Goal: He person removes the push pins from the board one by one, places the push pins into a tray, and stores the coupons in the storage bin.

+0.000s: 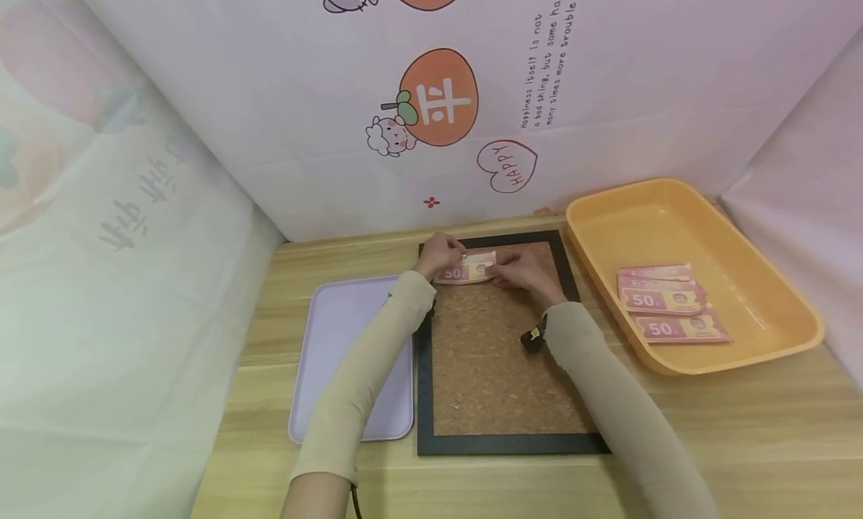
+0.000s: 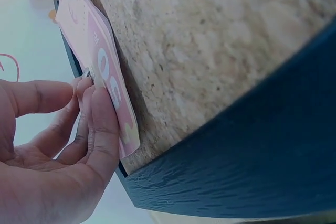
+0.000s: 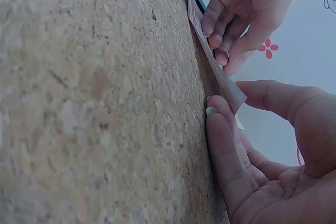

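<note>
A pink coupon (image 1: 465,271) printed with "50" lies along the top of a cork board (image 1: 499,354) with a black frame. Near its top edge, my left hand (image 1: 440,254) pinches a small shiny pin (image 2: 87,71), mostly hidden by the fingertips. Those fingers rest against the coupon's face. My right hand (image 1: 524,273) pinches the coupon's right end, thumb on one side and fingers on the other. In the right wrist view, that end of the coupon (image 3: 231,92) stands slightly off the cork.
At right, an orange tray (image 1: 762,294) holds several more coupons (image 1: 661,300). A pale purple tray (image 1: 357,309) sits left of the board, under the left forearm. Small shiny bits (image 1: 456,405) show low on the cork. A printed cloth (image 1: 323,159) hangs behind the table.
</note>
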`<state>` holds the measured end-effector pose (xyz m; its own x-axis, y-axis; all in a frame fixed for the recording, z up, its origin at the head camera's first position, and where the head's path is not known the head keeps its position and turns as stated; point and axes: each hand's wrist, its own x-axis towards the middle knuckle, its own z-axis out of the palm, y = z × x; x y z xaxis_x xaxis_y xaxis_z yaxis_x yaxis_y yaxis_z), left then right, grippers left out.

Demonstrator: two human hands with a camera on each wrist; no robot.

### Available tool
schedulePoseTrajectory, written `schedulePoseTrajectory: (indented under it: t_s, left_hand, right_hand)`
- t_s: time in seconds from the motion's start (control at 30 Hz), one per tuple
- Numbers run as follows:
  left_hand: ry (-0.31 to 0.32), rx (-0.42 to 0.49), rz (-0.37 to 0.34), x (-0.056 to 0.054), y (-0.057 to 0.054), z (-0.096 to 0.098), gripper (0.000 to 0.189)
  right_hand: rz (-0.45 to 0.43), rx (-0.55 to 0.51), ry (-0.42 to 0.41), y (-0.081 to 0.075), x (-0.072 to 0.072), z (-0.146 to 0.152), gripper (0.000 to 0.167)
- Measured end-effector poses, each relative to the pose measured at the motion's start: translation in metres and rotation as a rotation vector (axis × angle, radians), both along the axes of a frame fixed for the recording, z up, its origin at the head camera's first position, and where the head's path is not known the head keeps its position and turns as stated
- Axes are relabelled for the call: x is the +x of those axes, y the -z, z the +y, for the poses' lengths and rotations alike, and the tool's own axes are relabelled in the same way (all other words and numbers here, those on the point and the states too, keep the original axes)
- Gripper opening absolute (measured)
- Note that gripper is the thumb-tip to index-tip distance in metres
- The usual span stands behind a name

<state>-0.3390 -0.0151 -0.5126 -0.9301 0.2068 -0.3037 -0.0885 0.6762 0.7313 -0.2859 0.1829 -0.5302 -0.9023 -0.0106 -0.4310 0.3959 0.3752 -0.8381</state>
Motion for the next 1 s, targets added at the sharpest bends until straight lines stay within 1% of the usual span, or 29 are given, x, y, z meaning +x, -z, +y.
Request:
schedulePoseTrajectory:
  t_s: [0.13,0.3,0.4,0.53,0.67,0.77,0.9,1.0]
  left_hand:
    - [0.009,-0.028,0.018,0.001,-0.002,0.001,0.022]
    - [0.007,-0.029,0.042,0.004,-0.004,0.003,0.017]
    - [0.004,-0.054,0.073,0.005,-0.003,0.005,0.014]
    - [0.005,-0.119,0.109,0.004,-0.001,0.01,0.016]
    - [0.005,-0.138,0.131,0.002,0.003,0.012,0.018]
    - [-0.006,-0.127,0.131,0.001,0.007,0.013,0.018]
    - [-0.04,-0.126,0.093,-0.004,0.014,0.015,0.018]
    - [-0.058,-0.118,0.072,-0.006,0.015,0.017,0.02]
  right_hand:
    - [0.01,-0.004,0.009,0.0,0.001,-0.001,0.043]
    - [0.044,-0.031,0.004,0.003,0.002,-0.001,0.042]
    - [0.047,-0.024,0.006,0.004,0.001,0.0,0.042]
    - [0.033,0.004,0.013,0.004,0.0,0.0,0.041]
    - [0.023,0.011,0.02,0.003,-0.001,-0.001,0.041]
    - [0.027,0.009,0.022,0.003,0.0,-0.001,0.04]
    - [0.039,-0.027,0.02,0.004,0.0,0.0,0.039]
    - [0.036,-0.061,0.022,0.005,0.001,0.001,0.038]
